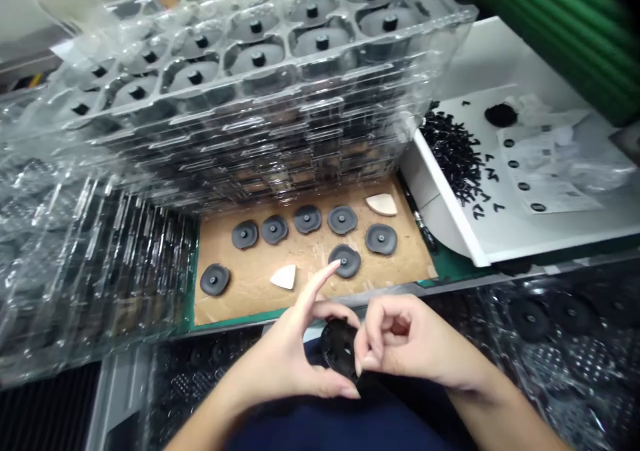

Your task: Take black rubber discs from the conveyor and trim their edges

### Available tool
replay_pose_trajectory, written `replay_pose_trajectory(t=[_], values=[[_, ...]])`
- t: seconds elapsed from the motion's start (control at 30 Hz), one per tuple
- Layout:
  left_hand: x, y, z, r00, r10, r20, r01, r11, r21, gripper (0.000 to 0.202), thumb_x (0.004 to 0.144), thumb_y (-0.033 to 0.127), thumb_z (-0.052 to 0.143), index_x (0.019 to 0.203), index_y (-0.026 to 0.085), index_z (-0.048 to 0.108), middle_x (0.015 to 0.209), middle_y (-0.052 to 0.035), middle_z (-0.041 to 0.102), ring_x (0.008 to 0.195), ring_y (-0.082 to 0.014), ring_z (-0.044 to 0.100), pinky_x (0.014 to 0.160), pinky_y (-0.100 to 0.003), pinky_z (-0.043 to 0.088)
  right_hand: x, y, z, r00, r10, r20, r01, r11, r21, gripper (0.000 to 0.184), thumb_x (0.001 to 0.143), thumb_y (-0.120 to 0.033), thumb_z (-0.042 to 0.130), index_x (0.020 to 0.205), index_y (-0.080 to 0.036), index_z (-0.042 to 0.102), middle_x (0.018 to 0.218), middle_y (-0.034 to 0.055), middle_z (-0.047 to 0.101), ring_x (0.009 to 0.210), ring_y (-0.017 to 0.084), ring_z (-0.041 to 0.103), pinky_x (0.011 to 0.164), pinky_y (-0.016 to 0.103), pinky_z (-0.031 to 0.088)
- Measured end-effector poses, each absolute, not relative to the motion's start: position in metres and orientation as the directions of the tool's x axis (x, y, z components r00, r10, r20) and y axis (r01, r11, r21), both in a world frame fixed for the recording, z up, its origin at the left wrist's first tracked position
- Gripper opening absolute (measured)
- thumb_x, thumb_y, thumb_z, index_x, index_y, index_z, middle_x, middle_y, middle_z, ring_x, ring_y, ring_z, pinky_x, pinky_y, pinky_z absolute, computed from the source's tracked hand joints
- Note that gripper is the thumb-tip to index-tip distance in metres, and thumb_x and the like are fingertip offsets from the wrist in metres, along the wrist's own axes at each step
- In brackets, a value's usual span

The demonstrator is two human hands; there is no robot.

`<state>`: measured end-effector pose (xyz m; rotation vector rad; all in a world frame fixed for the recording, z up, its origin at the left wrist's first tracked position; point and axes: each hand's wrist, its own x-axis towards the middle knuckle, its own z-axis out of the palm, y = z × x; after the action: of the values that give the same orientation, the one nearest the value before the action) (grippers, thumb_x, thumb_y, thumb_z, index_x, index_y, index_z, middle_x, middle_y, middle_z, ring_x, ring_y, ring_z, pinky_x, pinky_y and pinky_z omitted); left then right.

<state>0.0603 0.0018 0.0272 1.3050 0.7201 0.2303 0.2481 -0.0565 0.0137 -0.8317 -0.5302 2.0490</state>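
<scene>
Nearest, over dark blue clothing (330,424) and short of the worktop's near edge, the left hand (300,351) pinches a black disc (335,352) between thumb and bent fingers, its index finger stretched forward. The right hand (395,337) has its fingertips pressed together at the disc's right rim; whether they grip the rim itself or some small part, I cannot tell. Beyond, a cardboard sheet (315,251) carries seven grey discs (381,239), one by its left edge. One white piece (284,277) lies towards its near edge, another at its far right corner. Past the right edge, small black parts (450,147) are heaped by the left wall of a white bin (505,234). Stacked clear trays (345,81) rise at the sheet's far edge.
</scene>
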Motion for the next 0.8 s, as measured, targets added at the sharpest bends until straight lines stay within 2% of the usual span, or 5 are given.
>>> replay_pose_trajectory(t=[0.17, 0.33, 0.57, 0.7, 0.8], values=[[0.085, 0.003, 0.023, 0.829, 0.463, -0.315, 0.25, 0.196, 0.948, 0.107, 0.06, 0.033, 0.081, 0.143, 0.035, 0.013, 0.109, -0.0039, 0.065, 0.109, -0.0236, 0.058, 0.107, -0.039, 0.025, 0.267, -0.076, 0.012, -0.323, 0.874, -0.362, -0.604, -0.485, -0.633, 0.02, 0.067, -0.014, 0.077, 0.064, -0.015, 0.057, 0.068, -0.0007, 0.068, 0.063, 0.006, 0.065, 0.065, 0.016, 0.051], [0.102, 0.004, 0.018, 0.842, 0.439, -0.313, 0.256, 0.184, 0.949, 0.105, 0.063, 0.035, 0.078, 0.142, 0.038, 0.009, 0.116, -0.0057, 0.062, 0.114, -0.0248, 0.055, 0.105, -0.04, 0.029, 0.287, -0.103, 0.005, 0.009, 0.941, -0.338, -0.462, -0.295, -0.836, 0.015, 0.073, -0.027, 0.074, 0.069, -0.017, 0.064, 0.065, 0.0006, 0.066, 0.061, 0.009, 0.064, 0.061, 0.02, 0.051], [0.12, -0.007, -0.002, 0.784, 0.434, -0.444, 0.355, 0.273, 0.894, 0.075, 0.074, 0.051, 0.063, 0.139, 0.034, 0.03, 0.111, -0.0054, 0.066, 0.107, -0.0247, 0.059, 0.099, -0.034, 0.038, 0.294, -0.116, 0.003, 0.203, 0.979, 0.002, 0.329, -0.066, -0.942, 0.027, 0.076, -0.045, 0.068, 0.089, -0.022, 0.074, 0.066, -0.0011, 0.06, 0.059, 0.009, 0.057, 0.055, 0.019, 0.047], [0.132, -0.022, -0.011, 0.858, 0.116, -0.5, 0.452, 0.29, 0.844, 0.06, 0.084, 0.056, 0.044, 0.139, 0.033, 0.037, 0.106, -0.0061, 0.071, 0.081, -0.0206, 0.067, 0.076, -0.03, 0.051, 0.328, -0.14, -0.011, 0.46, 0.888, -0.017, 0.48, -0.265, -0.836, 0.031, 0.09, -0.033, 0.052, 0.068, -0.02, 0.07, 0.06, -0.0012, 0.06, 0.056, 0.01, 0.058, 0.051, 0.02, 0.046], [0.138, -0.026, -0.014, 0.845, 0.151, -0.512, 0.486, 0.18, 0.855, 0.051, 0.082, 0.048, 0.054, 0.132, 0.037, 0.047, 0.119, -0.0036, 0.067, 0.093, -0.0217, 0.066, 0.087, -0.03, 0.049, 0.396, -0.183, -0.024, 0.777, 0.629, 0.019, 0.471, -0.562, -0.68, 0.025, 0.09, -0.035, 0.052, 0.079, -0.018, 0.067, 0.08, 0.0039, 0.066, 0.076, 0.017, 0.063, 0.069, 0.03, 0.052]])
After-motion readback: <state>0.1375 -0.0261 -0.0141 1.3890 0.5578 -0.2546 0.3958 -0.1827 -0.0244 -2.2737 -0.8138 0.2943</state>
